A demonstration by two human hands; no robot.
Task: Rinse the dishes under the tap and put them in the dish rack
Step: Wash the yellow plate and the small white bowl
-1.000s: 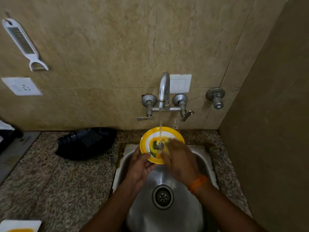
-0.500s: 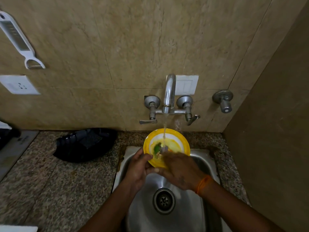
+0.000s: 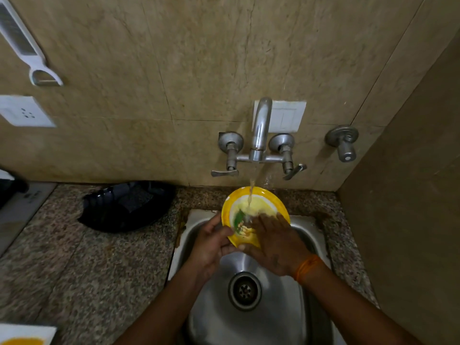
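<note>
A round yellow-rimmed plate with a white centre (image 3: 258, 202) is held tilted over the back of the stainless steel sink basin (image 3: 308, 245), which is set into the speckled granite bench (image 3: 74, 270) near its right rear corner. The left hand (image 3: 211, 245) grips the plate's lower left rim, thumb on the face and fingers curled behind. The right hand (image 3: 276, 242) lies flat across the plate's lower right face, fingers fairly straight and pressing on the surface; it is slightly blurred. An orange thread band (image 3: 307, 266) circles the right wrist. Green and pale food scraps (image 3: 240, 221) cling to the plate between the two hands.

A thin stream of water (image 3: 251, 192) falls from the chrome wall-mounted tap (image 3: 260, 130) onto the plate's upper centre. The round drain (image 3: 245, 290) sits in the sink floor below the hands.

A black plastic dish rack (image 3: 127, 206) rests on the bench against the back wall, left of the sink and apart from it. A white wall socket (image 3: 23, 112) and a white hanging grater (image 3: 27, 51) are on the tiled wall at the upper left. A separate metal wall valve (image 3: 344, 143) is right of the tap. A white item with a yellow patch (image 3: 25, 336) shows at the bench's front left edge.
</note>
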